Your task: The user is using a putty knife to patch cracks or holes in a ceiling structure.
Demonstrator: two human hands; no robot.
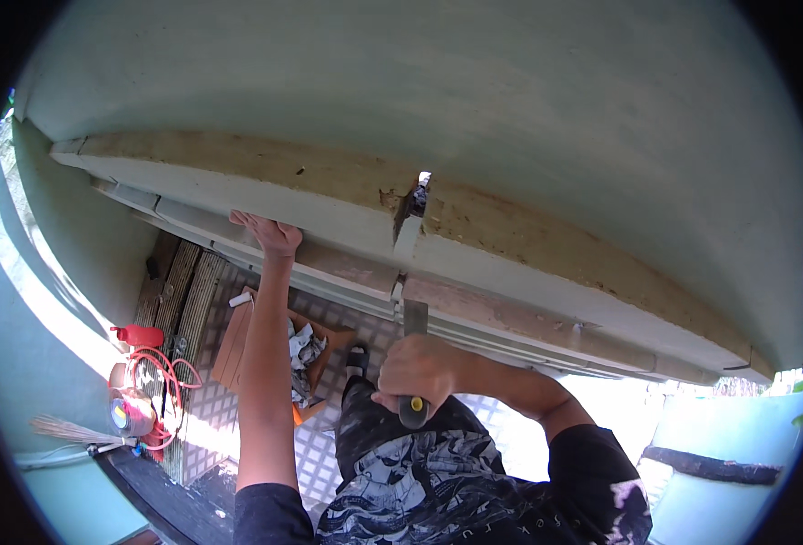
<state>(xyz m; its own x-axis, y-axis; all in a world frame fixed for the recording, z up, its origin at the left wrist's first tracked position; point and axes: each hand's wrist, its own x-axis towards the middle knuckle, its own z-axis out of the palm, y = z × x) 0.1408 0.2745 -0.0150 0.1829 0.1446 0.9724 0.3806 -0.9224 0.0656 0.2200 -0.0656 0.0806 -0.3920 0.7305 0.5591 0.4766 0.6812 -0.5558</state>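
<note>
My right hand (415,371) is closed round the dark handle of a scraper (415,315). Its flat metal blade points away from me, toward the pale ledges, and a yellow spot marks the handle's end. Whether the blade touches a ledge I cannot tell. My left hand (272,236) lies against a lower ledge (347,264) with its fingers stretched out, holding nothing. Over it juts a thicker upper ledge (283,189), its top stained brown. A broken notch (410,204) cuts through this ledge near the middle, and light shows through it.
Below on the left stands an open cardboard box (235,339) with crumpled paper (304,350). Beside it are a red hose (172,363), a red bottle-like object (138,336) and a straw broom (65,431). A pale green wall (510,82) rises behind the ledges. Patterned tiles (324,459) cover the floor.
</note>
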